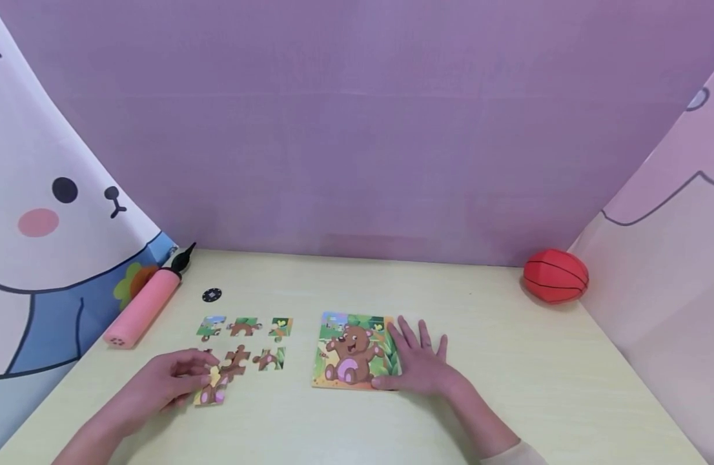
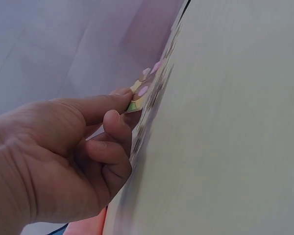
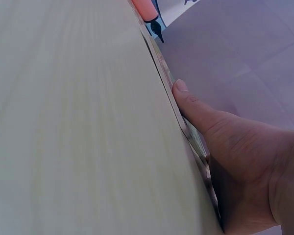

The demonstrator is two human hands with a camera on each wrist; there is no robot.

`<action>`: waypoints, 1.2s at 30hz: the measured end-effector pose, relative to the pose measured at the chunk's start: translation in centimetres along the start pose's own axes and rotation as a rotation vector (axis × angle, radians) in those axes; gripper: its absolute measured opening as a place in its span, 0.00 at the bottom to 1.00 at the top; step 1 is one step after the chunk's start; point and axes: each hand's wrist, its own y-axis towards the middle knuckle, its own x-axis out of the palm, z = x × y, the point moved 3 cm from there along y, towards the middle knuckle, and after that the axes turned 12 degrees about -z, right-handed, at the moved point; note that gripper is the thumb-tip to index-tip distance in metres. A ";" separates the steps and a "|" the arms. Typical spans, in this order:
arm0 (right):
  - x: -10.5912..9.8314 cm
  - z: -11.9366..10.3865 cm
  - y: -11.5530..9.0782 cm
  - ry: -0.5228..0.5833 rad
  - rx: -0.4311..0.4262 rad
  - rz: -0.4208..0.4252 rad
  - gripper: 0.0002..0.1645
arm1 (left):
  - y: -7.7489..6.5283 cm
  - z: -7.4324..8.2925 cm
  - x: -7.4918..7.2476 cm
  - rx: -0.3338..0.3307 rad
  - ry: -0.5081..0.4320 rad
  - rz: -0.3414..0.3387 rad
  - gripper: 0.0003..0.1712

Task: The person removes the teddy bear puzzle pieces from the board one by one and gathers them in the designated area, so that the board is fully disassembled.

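Note:
My left hand (image 1: 173, 381) pinches a jigsaw piece (image 1: 210, 392) between thumb and fingers; it shows yellow ground and part of a brown bear with pink patches. In the left wrist view the piece (image 2: 139, 92) sits at the fingertips, just over the table. Beyond it lie several loose jigsaw pieces in two rows, among them a brown piece (image 1: 237, 363) and a bear-arm piece (image 1: 270, 359). One piece is mostly hidden behind the fingers. My right hand (image 1: 421, 365), fingers spread, rests on the right edge of a square bear picture board (image 1: 348, 352).
A pink hand pump (image 1: 144, 309) with a black nozzle lies at the table's left edge. Behind the pieces is a small black disc (image 1: 212, 295). A red ball (image 1: 556, 276) with black lines sits at the back right. Purple cloth (image 1: 357, 129) closes off the table's rear.

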 end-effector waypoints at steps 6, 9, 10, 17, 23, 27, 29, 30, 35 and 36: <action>0.1 0.2 0.1 0.015 -0.007 0.009 0.72 | -0.7 -0.8 -0.9 -0.050 0.001 0.013 0.22; 0.3 0.4 0.2 0.022 -0.013 0.018 0.73 | -1.0 -1.2 -1.2 -0.033 0.010 0.013 0.20; 0.3 0.5 0.2 0.027 -0.018 0.020 0.73 | -1.1 -1.3 -1.3 -0.031 0.016 0.013 0.20; 0.1 0.3 0.1 0.023 -0.018 0.009 0.73 | -1.3 -1.6 -2.2 -0.089 0.113 0.065 0.19; -0.2 0.0 -0.1 0.024 -0.023 0.011 0.72 | -1.6 -1.8 -2.9 -0.120 0.154 0.091 0.22; -0.3 -0.1 -0.2 0.035 -0.027 0.013 0.72 | -1.7 -1.8 -3.0 -0.119 0.157 0.098 0.21; -0.2 0.0 -0.2 0.049 -0.037 0.017 0.72 | -1.7 -1.7 -3.1 -0.121 0.166 0.102 0.21; -0.2 0.1 -0.2 0.055 -0.042 0.019 0.72 | -1.7 -1.7 -3.1 -0.122 0.173 0.103 0.21; 0.5 0.8 0.3 0.039 -0.029 0.020 0.75 | -1.7 -1.7 -3.1 -0.115 0.196 0.105 0.21; 0.6 0.9 0.4 0.034 -0.023 0.016 0.75 | -1.7 -1.7 -3.1 -0.113 0.202 0.106 0.21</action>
